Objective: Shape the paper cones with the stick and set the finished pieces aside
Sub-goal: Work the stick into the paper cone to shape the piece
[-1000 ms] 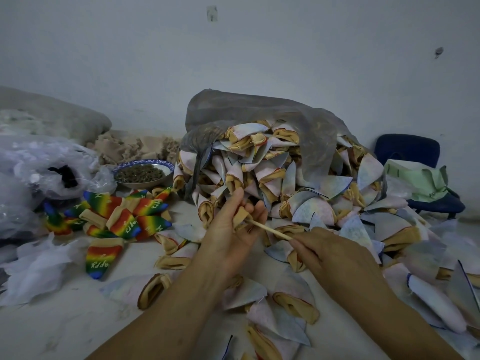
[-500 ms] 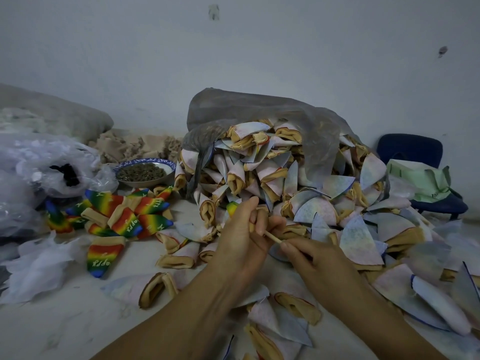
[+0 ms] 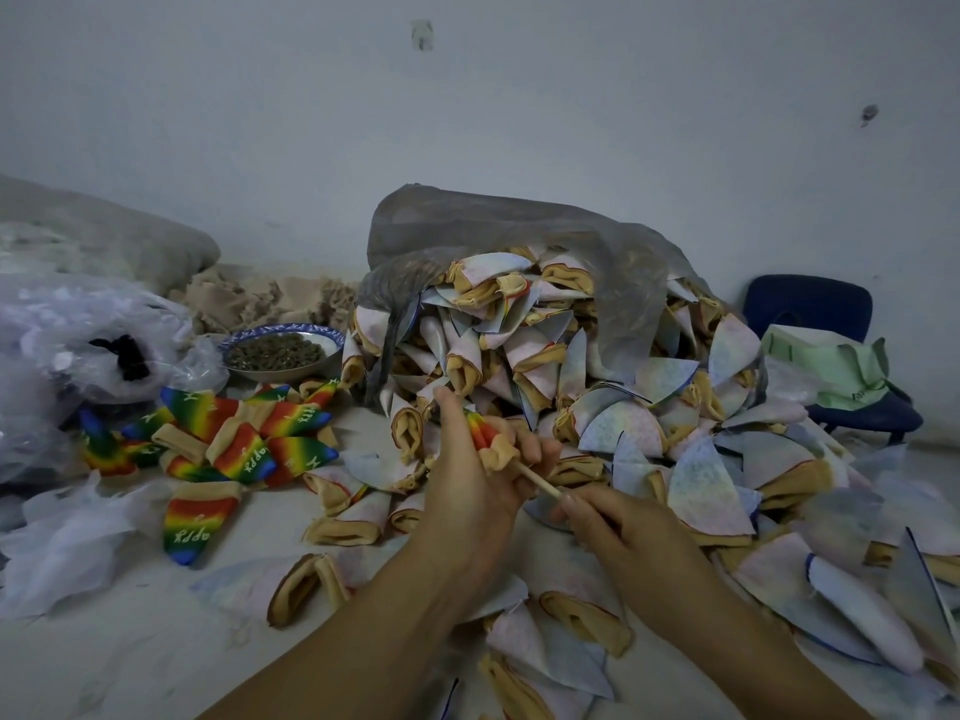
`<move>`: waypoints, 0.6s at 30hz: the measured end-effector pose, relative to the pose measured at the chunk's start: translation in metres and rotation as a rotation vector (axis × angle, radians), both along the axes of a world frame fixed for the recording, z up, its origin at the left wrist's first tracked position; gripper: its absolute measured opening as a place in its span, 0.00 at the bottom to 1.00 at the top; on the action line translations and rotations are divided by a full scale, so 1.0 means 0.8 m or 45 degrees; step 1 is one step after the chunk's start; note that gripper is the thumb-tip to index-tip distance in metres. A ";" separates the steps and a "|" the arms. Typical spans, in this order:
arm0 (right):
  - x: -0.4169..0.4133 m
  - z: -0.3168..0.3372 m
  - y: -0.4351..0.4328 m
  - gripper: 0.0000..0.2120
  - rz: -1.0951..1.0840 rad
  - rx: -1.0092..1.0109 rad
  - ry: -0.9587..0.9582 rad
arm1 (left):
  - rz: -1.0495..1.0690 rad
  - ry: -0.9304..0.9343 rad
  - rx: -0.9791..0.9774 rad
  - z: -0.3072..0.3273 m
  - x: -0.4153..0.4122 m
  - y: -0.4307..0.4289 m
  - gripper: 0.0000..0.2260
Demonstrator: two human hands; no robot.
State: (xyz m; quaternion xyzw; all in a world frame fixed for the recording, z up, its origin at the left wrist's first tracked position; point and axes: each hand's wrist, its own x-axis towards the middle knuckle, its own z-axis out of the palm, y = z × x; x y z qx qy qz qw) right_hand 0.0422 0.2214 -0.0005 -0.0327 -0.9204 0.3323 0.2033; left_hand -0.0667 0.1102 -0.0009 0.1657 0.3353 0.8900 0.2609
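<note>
The cone, judged light and soft, is gripped at its tan rim by the left hand; the stick is pinched by the right hand.

Bowl left of cone heap — chair right, behind.

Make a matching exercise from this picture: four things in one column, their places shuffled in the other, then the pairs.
1. thin wooden stick
2. blue-rimmed ceramic bowl of brown pellets
3. dark blue chair
4. grey translucent plastic bag

A. draped over the heap of pale paper cones
B. far right, by the wall
C. in the right hand, tip inside the rainbow cone the left hand holds
D. left of the heap, behind the loose rainbow cones

Pairs: 1-C, 2-D, 3-B, 4-A.
</note>
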 end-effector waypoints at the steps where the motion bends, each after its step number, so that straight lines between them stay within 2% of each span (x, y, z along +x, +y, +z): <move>1: 0.001 0.000 0.002 0.13 -0.005 0.062 0.019 | 0.015 -0.013 0.005 -0.001 -0.001 -0.001 0.33; 3: 0.000 0.000 0.005 0.12 -0.025 0.167 0.048 | 0.043 -0.049 0.016 -0.002 -0.003 -0.001 0.34; 6: -0.004 -0.005 0.005 0.09 -0.021 0.190 0.087 | 0.075 -0.118 0.048 -0.002 0.000 0.001 0.35; 12: -0.011 -0.017 -0.008 0.12 -0.002 -0.132 -0.034 | 0.036 -0.359 0.275 0.004 0.007 0.005 0.32; 15: -0.013 -0.016 -0.012 0.12 0.055 -0.269 -0.065 | 0.080 -0.290 0.247 0.002 0.002 0.007 0.33; 18: -0.014 -0.013 -0.007 0.15 0.003 -0.347 -0.088 | 0.235 -0.041 -0.023 -0.004 -0.005 0.007 0.34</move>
